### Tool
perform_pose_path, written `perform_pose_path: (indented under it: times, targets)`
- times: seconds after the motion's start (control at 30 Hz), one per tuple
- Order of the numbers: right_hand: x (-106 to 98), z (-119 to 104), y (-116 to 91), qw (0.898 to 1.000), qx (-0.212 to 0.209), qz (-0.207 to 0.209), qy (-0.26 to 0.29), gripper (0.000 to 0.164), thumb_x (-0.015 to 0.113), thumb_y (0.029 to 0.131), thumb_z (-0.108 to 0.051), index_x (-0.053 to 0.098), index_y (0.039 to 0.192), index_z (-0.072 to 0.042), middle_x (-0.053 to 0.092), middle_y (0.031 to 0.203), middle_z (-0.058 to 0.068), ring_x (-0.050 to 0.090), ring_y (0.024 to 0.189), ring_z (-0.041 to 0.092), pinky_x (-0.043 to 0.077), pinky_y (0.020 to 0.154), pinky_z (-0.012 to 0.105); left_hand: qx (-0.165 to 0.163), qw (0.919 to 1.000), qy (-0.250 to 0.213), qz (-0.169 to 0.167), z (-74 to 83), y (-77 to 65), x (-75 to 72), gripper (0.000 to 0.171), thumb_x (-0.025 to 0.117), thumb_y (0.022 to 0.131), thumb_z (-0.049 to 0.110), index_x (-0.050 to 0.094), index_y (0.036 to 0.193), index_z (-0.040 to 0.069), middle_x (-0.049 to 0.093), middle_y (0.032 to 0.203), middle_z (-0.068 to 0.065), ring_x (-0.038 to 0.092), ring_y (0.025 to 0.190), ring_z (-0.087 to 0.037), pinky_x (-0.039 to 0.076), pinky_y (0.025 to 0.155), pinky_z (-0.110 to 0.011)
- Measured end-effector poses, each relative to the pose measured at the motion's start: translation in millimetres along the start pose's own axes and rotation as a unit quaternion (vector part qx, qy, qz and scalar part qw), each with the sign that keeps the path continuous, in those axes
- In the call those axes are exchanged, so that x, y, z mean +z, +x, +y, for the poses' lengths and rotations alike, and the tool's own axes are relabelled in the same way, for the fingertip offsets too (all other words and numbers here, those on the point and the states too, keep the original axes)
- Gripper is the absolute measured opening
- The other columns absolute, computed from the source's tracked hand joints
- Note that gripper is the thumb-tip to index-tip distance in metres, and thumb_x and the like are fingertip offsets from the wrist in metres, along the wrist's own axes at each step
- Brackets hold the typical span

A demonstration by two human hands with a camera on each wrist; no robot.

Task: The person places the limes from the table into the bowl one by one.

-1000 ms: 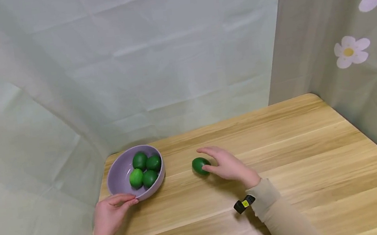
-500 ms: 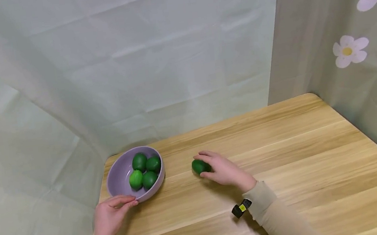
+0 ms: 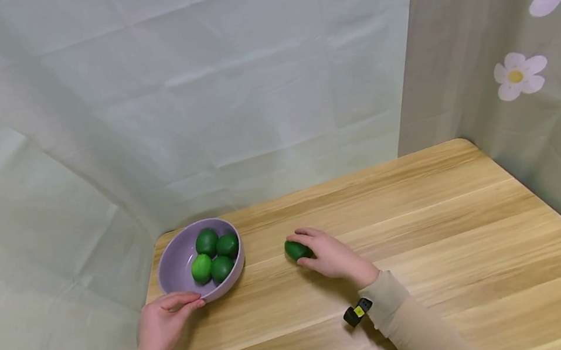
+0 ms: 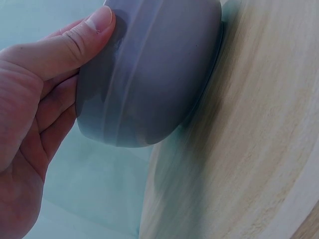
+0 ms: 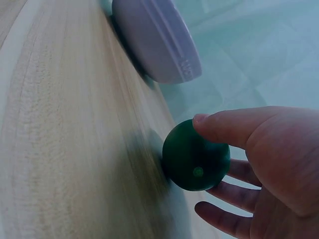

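Observation:
My left hand (image 3: pixel 161 325) pinches the near rim of a purple bowl (image 3: pixel 178 265) at the table's left. In the left wrist view, the thumb (image 4: pixel 75 47) presses the bowl's outside wall (image 4: pixel 159 74), and the other fingers are partly hidden behind it. Inside the bowl lie several dark green oval fruits (image 3: pixel 207 241) and one lighter green lime (image 3: pixel 201 269). Right of the bowl, my right hand (image 3: pixel 331 256) holds another dark green oval fruit (image 5: pixel 192 162), smooth with a pale stem spot, between thumb and fingers. It is at or just over the table; I cannot tell which.
The light wooden table (image 3: pixel 452 223) extends to the right and towards me. Pale cloth (image 3: pixel 258 83) hangs behind it and on the left. A grey-brown cloth with white flowers (image 3: pixel 520 75) hangs on the right.
My right hand has shifted slightly left and its fingers have come over the dark green fruit, closing round it. The left hand stays at the bowl's rim.

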State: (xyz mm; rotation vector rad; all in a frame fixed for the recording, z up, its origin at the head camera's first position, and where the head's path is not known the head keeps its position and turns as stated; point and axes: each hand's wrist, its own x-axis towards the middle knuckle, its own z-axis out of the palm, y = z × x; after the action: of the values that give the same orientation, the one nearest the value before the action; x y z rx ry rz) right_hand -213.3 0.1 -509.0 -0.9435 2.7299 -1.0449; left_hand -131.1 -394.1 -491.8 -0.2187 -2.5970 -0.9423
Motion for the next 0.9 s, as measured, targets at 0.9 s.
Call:
perform_pose_path:
  times: [0.9]
  targets:
    - [4.3, 1.9, 1.9, 0.999, 0.018, 0.027, 0.000, 0.052, 0.073, 0.093, -0.026, 0.055, 0.140, -0.020, 0.053, 0.140, 0.005, 0.056, 0.120, 0.023, 0.049, 0.097, 0.044, -0.008, 0.9997, 0.024, -0.007, -4.1, -0.3, -0.6, 0.017, 0.091, 0.072, 0.017, 0.080, 0.078, 0.029, 0.073, 0.082, 0.016, 0.066, 0.082, 0.002, 0.042, 0.080, -0.006]
